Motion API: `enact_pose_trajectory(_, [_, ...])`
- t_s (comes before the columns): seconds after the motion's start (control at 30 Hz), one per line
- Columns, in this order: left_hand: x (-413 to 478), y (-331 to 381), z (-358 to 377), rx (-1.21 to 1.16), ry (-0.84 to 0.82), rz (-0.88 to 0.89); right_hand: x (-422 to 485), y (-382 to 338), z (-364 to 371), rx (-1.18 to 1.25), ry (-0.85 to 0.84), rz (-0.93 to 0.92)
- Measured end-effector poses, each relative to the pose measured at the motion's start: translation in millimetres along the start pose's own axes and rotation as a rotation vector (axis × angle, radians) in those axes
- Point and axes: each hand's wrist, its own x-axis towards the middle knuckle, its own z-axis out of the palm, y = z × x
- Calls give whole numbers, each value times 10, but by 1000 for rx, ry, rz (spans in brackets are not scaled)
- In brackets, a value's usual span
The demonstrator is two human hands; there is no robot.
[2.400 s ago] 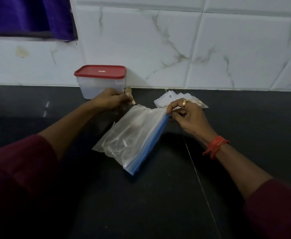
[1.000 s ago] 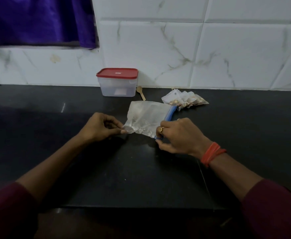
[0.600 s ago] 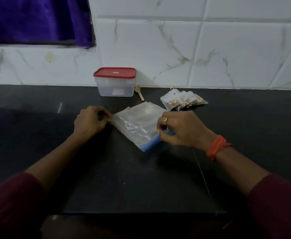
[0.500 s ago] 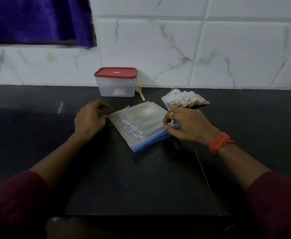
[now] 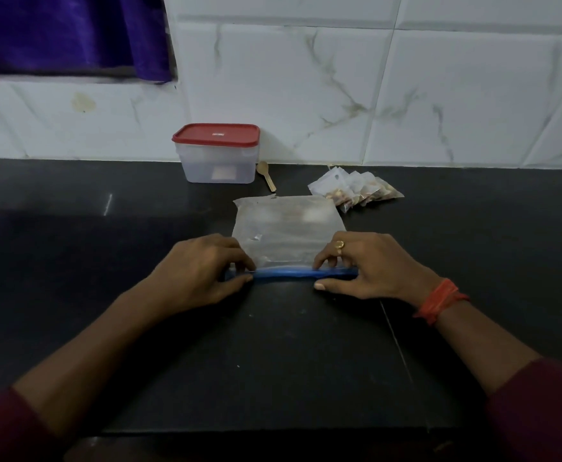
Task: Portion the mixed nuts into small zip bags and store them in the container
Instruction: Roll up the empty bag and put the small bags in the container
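A large clear zip bag [image 5: 286, 230] with a blue zip strip lies flat on the black counter [image 5: 273, 355], its zip edge facing me. My left hand [image 5: 203, 268] pinches the left end of the blue strip. My right hand [image 5: 369, 265], with a gold ring, pinches the right end. Beyond the bag's right corner lie several small zip bags [image 5: 356, 191] filled with nuts, fanned out in a row. A clear container [image 5: 218, 155] with its red lid on stands by the wall, behind and left of the large bag.
A small wooden spoon [image 5: 266, 175] lies just right of the container. White marble tiles form the wall [image 5: 406, 95] behind the counter. A purple curtain [image 5: 66, 35] hangs at the top left. The counter's front edge runs below my forearms.
The large bag has been turned and laid flat, its blue zip edge now facing me. Both hands have moved to the two ends of the zip strip.
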Motion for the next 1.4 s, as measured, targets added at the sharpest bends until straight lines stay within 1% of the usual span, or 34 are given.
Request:
enact_pose_trajectory(0.17, [-63, -34, -28, 40, 0, 86, -15, 91, -78, 88, -54, 13])
enact_pose_trajectory(0.27, [-50, -22, -4, 108, 14, 126, -11, 104, -92, 90, -101, 21])
enact_pose_trajectory(0.33, [-63, -14, -13, 99, 0, 132, -13, 122, -85, 105, -120, 30])
enact_pose_trajectory(0.43, [-85, -29, -74, 68, -17, 123, -35, 160, -65, 191, -128, 52])
enact_pose_trajectory(0.53, [-84, -4, -66, 105, -5, 139, -58, 182, -60, 206, -82, 60])
enact_pose_trajectory(0.6, [-73, 1, -11, 61, 27, 104, -69, 200, -72, 213, -39, 68])
enact_pose_trajectory(0.7, [-69, -46, 46, -164, 86, -94, -75, 212, -83, 235, 23, 96])
enact_pose_trajectory(0.77, [-50, -73, 90, -243, 124, -167, -75, 228, -92, 272, 60, 108])
enact_pose_trajectory(0.87, [-37, -68, 122, -307, 133, -196, -70, 250, -111, 281, 53, 121])
enact_pose_trajectory(0.97, [-28, -68, 145, -348, 109, -213, -60, 265, -88, 186, 62, 107])
enact_pose_trajectory(1.17, [-49, -98, 78, -399, 86, -162, -38, 313, -21, 204, 116, 180])
enact_pose_trajectory(1.3, [-16, -117, 76, -385, 176, -225, -34, 329, 6, 241, 164, 196])
enact_pose_trajectory(1.4, [4, -128, 123, -349, 211, -259, -24, 309, -12, 179, 152, 159])
